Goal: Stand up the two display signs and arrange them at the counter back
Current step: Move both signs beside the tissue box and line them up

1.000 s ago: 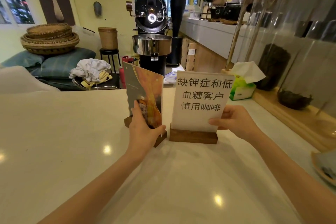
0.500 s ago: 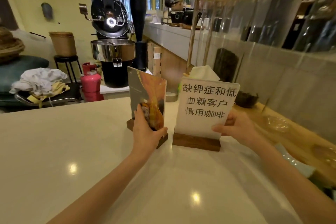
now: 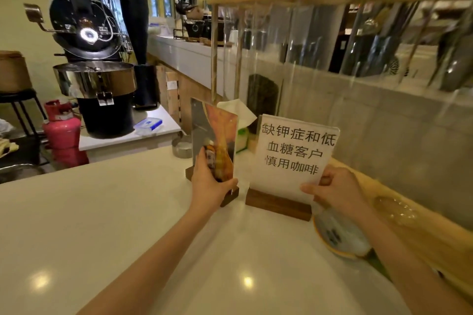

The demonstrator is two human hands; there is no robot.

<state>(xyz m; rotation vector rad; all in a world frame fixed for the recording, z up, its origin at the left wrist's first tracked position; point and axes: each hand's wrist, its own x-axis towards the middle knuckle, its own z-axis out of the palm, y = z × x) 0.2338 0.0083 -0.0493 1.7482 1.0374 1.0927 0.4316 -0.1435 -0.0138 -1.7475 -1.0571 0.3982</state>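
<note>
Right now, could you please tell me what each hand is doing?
Left hand: closed on the colourful sign.
Right hand: closed on the white text sign, at its lower right edge.

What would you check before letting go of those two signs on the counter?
1. Picture sign upright in its wooden base: ok.
2. Text sign upright in its wooden base: ok, leaning back slightly.
3. Left hand grips the picture sign's lower edge: ok.
4. Right hand pinches the text sign's lower right corner: ok.
5. Both bases flat on the counter: cannot tell, the hands hide parts of them.
6. Room beside the text sign: not ok, a plate lies close to its base.
</note>
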